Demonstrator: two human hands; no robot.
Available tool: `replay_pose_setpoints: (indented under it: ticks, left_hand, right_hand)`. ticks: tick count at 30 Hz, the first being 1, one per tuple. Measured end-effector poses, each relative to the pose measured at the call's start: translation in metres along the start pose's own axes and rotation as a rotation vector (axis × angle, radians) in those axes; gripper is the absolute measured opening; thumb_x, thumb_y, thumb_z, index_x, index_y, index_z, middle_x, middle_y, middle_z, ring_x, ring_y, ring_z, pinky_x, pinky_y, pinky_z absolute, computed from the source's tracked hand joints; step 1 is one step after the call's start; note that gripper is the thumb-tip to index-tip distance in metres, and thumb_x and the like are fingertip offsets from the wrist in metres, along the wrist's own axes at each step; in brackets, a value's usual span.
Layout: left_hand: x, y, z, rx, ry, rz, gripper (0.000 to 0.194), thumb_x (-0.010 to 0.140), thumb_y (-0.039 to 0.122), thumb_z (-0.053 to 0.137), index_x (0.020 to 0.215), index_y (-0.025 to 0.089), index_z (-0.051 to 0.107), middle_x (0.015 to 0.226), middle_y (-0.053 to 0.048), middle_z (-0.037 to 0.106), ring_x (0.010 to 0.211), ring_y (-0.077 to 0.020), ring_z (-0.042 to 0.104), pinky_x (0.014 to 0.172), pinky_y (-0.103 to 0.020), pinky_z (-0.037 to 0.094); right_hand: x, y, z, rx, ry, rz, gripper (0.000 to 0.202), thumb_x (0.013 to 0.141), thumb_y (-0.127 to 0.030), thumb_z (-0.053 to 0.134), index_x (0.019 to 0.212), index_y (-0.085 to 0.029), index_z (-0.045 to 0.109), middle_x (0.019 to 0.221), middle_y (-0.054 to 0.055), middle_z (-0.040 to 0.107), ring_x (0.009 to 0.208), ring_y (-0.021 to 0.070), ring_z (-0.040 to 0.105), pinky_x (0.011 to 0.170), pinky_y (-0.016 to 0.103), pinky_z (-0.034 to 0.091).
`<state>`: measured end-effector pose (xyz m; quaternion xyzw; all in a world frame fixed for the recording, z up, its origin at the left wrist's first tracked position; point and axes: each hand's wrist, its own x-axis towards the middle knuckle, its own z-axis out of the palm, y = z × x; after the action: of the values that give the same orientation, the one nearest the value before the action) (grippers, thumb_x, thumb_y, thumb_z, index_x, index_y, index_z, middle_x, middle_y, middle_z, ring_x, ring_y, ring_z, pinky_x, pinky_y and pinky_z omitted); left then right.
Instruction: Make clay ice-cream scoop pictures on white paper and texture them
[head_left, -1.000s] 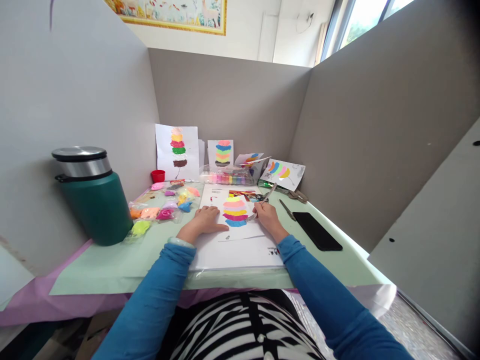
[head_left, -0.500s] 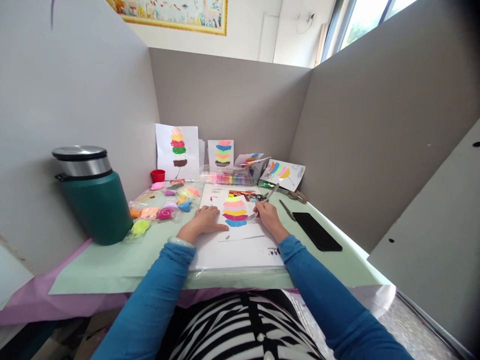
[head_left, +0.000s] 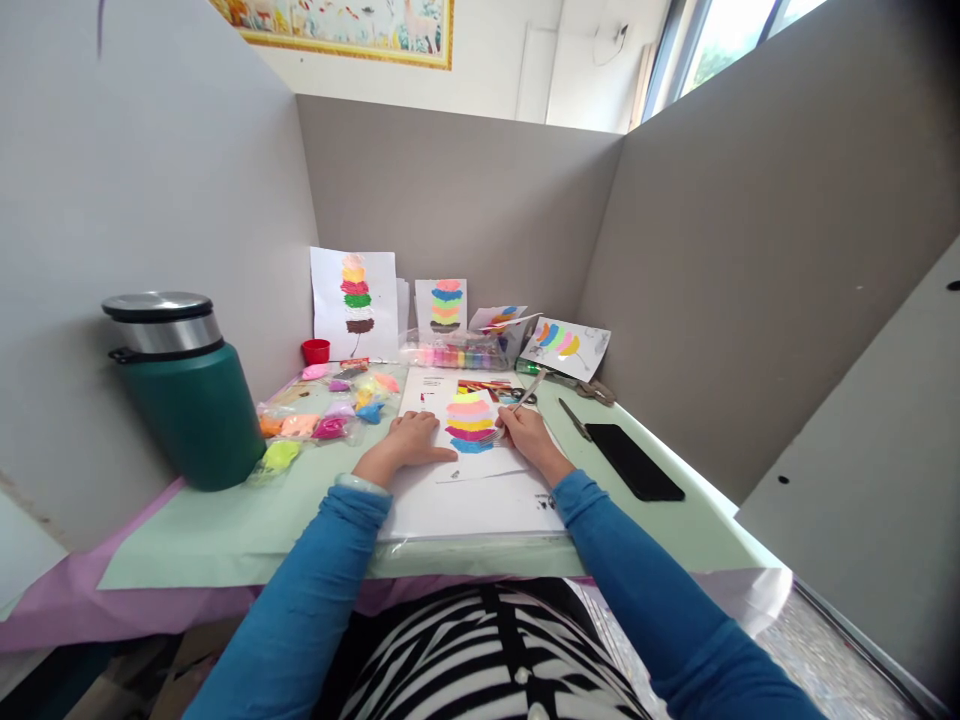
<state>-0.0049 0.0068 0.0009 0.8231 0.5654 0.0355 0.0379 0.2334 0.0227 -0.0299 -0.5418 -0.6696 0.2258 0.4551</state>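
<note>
A small white sheet (head_left: 510,463) lies on a larger stack of white paper (head_left: 457,512). On it are stacked wavy bands of clay (head_left: 470,424) in yellow, pink, lilac, orange, magenta and blue. My left hand (head_left: 409,442) rests flat on the sheet's left side, thumb stretched out below the bands. A metal fork (head_left: 530,389) is held in my right hand (head_left: 526,432), its tines touching the right side of the lower bands and its handle pointing up and right.
A green flask (head_left: 193,400) stands at left, near bagged clay (head_left: 330,427) and a red cup (head_left: 316,351). A black phone (head_left: 634,462) and a pen-like tool (head_left: 574,419) lie at right. Clay pictures (head_left: 354,305) lean at the back, behind a clear case (head_left: 457,355).
My right hand has moved slightly left with the fork, whose tines are now over the edge of the lower bands. The left hand has stayed in place.
</note>
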Motion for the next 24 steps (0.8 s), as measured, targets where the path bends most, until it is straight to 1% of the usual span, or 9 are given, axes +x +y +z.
replay_pose_setpoints:
  ticks: [4, 6, 8, 10, 13, 15, 20, 22, 24]
  left_hand:
    - [-0.002, 0.001, -0.001, -0.007, -0.002, 0.005, 0.077, 0.072, 0.071, 0.054, 0.130, 0.019, 0.053, 0.145, -0.015, 0.044, 0.131, -0.0360, 0.039, 0.106, -0.046, 0.031]
    - [-0.002, 0.001, -0.002, -0.005, -0.006, 0.003, 0.077, 0.072, 0.070, 0.054, 0.130, 0.020, 0.053, 0.145, -0.014, 0.044, 0.131, -0.0357, 0.039, 0.106, -0.045, 0.031]
    - [-0.002, 0.001, -0.002, 0.000, -0.009, 0.002, 0.076, 0.072, 0.071, 0.054, 0.129, 0.021, 0.053, 0.144, -0.014, 0.045, 0.131, -0.0353, 0.039, 0.107, -0.045, 0.031]
    - [-0.002, 0.001, -0.002, 0.005, -0.007, 0.003, 0.076, 0.072, 0.071, 0.053, 0.129, 0.021, 0.053, 0.144, -0.013, 0.045, 0.131, -0.0349, 0.039, 0.107, -0.044, 0.031]
    - [-0.002, 0.002, -0.002, 0.008, -0.001, 0.003, 0.075, 0.072, 0.070, 0.054, 0.129, 0.020, 0.053, 0.144, -0.013, 0.045, 0.131, -0.0349, 0.039, 0.107, -0.044, 0.030]
    - [-0.002, 0.002, -0.002, 0.005, 0.000, 0.008, 0.075, 0.072, 0.070, 0.054, 0.128, 0.020, 0.054, 0.143, -0.014, 0.046, 0.131, -0.0353, 0.039, 0.107, -0.044, 0.031]
    - [-0.002, 0.002, -0.003, 0.002, 0.002, 0.006, 0.075, 0.073, 0.070, 0.054, 0.128, 0.019, 0.054, 0.143, -0.014, 0.046, 0.130, -0.0359, 0.040, 0.106, -0.045, 0.031]
    - [-0.002, 0.002, -0.003, 0.004, 0.003, 0.006, 0.076, 0.072, 0.071, 0.054, 0.128, 0.020, 0.054, 0.143, -0.015, 0.046, 0.130, -0.0359, 0.040, 0.106, -0.045, 0.031]
    - [-0.002, 0.002, -0.003, 0.008, 0.000, 0.009, 0.076, 0.072, 0.071, 0.054, 0.128, 0.020, 0.054, 0.143, -0.014, 0.046, 0.130, -0.0357, 0.040, 0.106, -0.045, 0.031]
  right_hand:
    - [0.001, 0.001, -0.006, -0.108, 0.124, 0.036, 0.034, 0.085, -0.033, 0.042, 0.061, -0.019, 0.061, 0.054, 0.001, 0.061, 0.061, 0.0158, 0.059, 0.065, 0.025, 0.040]
    - [0.000, 0.000, -0.006, -0.085, 0.145, 0.020, 0.033, 0.085, -0.034, 0.042, 0.062, -0.019, 0.061, 0.054, 0.001, 0.061, 0.061, 0.0158, 0.059, 0.065, 0.025, 0.040]
    - [-0.002, -0.003, -0.004, -0.023, 0.115, -0.018, 0.036, 0.086, -0.037, 0.042, 0.063, -0.019, 0.062, 0.055, 0.000, 0.061, 0.060, 0.0152, 0.059, 0.065, 0.025, 0.041]
    - [-0.004, -0.006, 0.001, 0.019, 0.046, -0.058, 0.039, 0.087, -0.042, 0.042, 0.064, -0.018, 0.063, 0.055, 0.000, 0.062, 0.059, 0.0148, 0.059, 0.065, 0.025, 0.042]
    - [-0.005, -0.007, 0.005, 0.004, -0.024, -0.065, 0.039, 0.087, -0.042, 0.043, 0.063, -0.018, 0.062, 0.055, 0.000, 0.061, 0.058, 0.0147, 0.059, 0.063, 0.024, 0.041]
    - [-0.003, -0.005, 0.003, -0.054, 0.001, -0.035, 0.038, 0.087, -0.038, 0.042, 0.062, -0.019, 0.062, 0.054, 0.001, 0.061, 0.058, 0.0150, 0.059, 0.064, 0.024, 0.040]
    - [0.002, 0.003, -0.009, -0.160, 0.141, 0.034, 0.034, 0.085, -0.032, 0.041, 0.060, -0.020, 0.061, 0.054, 0.001, 0.061, 0.061, 0.0159, 0.058, 0.065, 0.025, 0.039]
    - [0.001, 0.002, -0.008, -0.088, 0.144, 0.030, 0.034, 0.085, -0.035, 0.042, 0.062, -0.020, 0.061, 0.053, 0.000, 0.060, 0.058, 0.0155, 0.057, 0.063, 0.025, 0.040]
    - [-0.001, -0.001, -0.004, 0.008, 0.085, -0.001, 0.036, 0.085, -0.039, 0.043, 0.063, -0.019, 0.062, 0.054, 0.000, 0.060, 0.056, 0.0146, 0.056, 0.061, 0.024, 0.040]
